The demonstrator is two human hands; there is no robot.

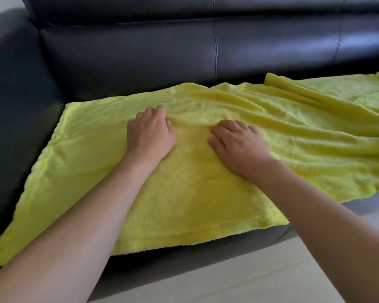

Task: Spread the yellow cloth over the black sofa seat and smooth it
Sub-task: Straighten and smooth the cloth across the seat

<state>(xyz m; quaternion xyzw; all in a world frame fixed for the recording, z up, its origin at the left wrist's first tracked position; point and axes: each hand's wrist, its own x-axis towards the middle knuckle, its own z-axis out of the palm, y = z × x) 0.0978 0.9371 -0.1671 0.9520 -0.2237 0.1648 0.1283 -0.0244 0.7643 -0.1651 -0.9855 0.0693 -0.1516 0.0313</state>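
We press our left hand (150,136), fingers curled, and right hand (239,147), fingers spread, on fluffy yellow cloth (184,193) covering a black leather sofa (140,53); no writing shows.

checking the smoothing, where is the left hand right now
In the head view the left hand rests on the yellow cloth near the middle of the sofa seat, just left of the right hand.

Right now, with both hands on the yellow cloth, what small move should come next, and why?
Probably sweep the right hand outward to the right, while the left hand presses the flat part in place. The yellow cloth lies smooth under and left of the hands, but long ridges bunch to the right, and a strip of the sofa seat there shows uncovered.
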